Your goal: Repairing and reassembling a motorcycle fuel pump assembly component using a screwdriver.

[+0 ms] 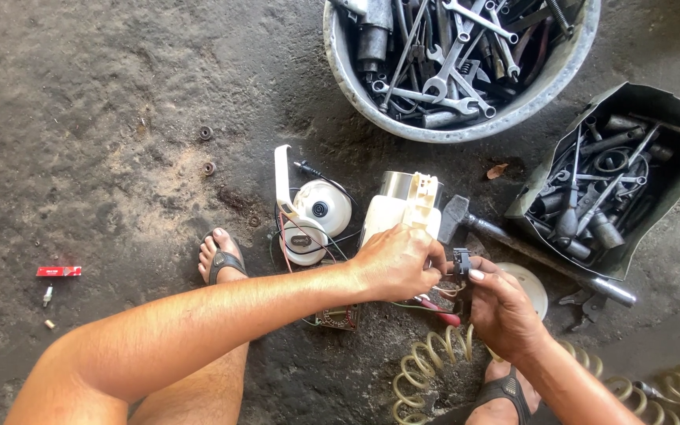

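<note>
Black plug is sitting pinched between both hands, low and centre over the concrete floor. I'm curling my left hand tight on it from one side, and my right hand is gripping it from below. White housing is lying just behind, hammer beside it, steel bowl of wrenches further back.

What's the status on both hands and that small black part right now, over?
Left hand and right hand both pinch the small black connector. White appliance housing sits just behind. Hammer lies alongside, clear of the fingers.
</note>
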